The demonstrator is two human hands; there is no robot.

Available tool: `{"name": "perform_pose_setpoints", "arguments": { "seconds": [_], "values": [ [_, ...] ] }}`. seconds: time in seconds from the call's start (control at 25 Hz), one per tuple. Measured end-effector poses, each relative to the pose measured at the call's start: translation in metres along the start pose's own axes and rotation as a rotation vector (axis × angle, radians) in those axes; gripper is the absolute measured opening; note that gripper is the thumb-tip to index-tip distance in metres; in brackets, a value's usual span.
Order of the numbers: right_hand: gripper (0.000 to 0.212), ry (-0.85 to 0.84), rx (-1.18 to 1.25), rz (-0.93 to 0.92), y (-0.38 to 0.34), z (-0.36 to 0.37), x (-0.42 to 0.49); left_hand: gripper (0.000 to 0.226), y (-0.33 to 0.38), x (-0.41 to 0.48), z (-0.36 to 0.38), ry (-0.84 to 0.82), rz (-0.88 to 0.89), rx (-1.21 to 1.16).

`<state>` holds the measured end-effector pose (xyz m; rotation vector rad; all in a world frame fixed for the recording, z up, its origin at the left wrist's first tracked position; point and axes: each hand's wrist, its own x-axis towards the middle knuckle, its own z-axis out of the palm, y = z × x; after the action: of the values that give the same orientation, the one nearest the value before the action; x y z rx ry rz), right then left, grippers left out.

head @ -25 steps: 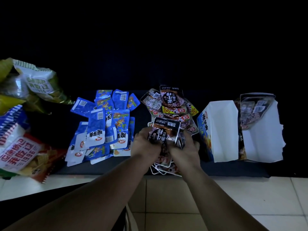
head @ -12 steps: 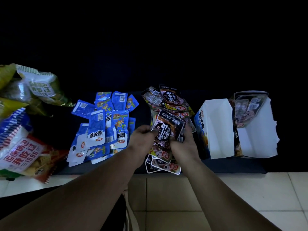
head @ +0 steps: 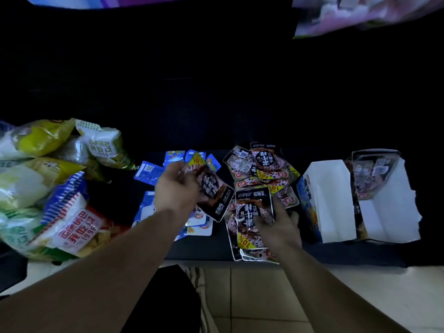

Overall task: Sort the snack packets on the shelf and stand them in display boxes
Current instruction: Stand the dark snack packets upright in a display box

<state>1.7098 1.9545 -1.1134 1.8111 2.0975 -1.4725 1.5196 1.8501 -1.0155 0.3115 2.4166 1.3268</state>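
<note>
My left hand [head: 176,188] holds a black snack packet [head: 213,192] lifted and tilted over the blue packets [head: 149,170] on the dark shelf. My right hand [head: 276,223] grips another black packet [head: 253,212] with a yellow 10% corner, just above the pile of black packets [head: 262,169] in the middle. Two display boxes stand at the right: a blue-sided one [head: 326,200] with a white inside, and a second one [head: 389,212] with black packets [head: 371,174] standing at its back.
Big chip bags [head: 48,188] are heaped at the left end of the shelf [head: 348,254]. Pale floor tiles [head: 264,296] lie below the shelf's front edge. Blurred packaging [head: 360,13] hangs at the top right. The back of the shelf is dark.
My hands have parted: the left one carried a black packet up and left over the blue packets, while the right one stays at the black pile with another packet. The camera tilted up.
</note>
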Motion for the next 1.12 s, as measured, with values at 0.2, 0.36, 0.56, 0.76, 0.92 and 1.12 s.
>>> {"name": "perform_pose_setpoints", "arguments": {
  "seconds": [0.2,0.36,0.56,0.76,0.92,1.12],
  "values": [
    [0.048,-0.010,0.428,0.031,-0.006,-0.011,-0.008,0.027,0.012,-0.008,0.022,-0.395,0.015,0.031],
    [0.067,-0.139,0.415,-0.039,0.005,-0.020,-0.010,0.069,-0.009,-0.021,0.071,-0.451,-0.006,0.039],
    [0.080,-0.081,0.078,-0.091,0.002,-0.014,-0.006,0.052,-0.063,-0.039,0.068,-0.311,-0.169,0.374],
    [0.088,-0.097,0.122,-0.068,-0.005,-0.007,-0.002,0.065,-0.064,-0.039,0.074,-0.328,-0.285,0.218],
    [0.083,-0.132,0.138,-0.095,-0.004,-0.017,-0.002,0.072,-0.072,-0.028,0.085,-0.355,-0.293,0.340],
    [0.079,-0.160,0.110,-0.116,-0.004,-0.018,-0.003,0.050,-0.083,-0.040,0.087,-0.412,-0.058,0.542]
  ]
}}
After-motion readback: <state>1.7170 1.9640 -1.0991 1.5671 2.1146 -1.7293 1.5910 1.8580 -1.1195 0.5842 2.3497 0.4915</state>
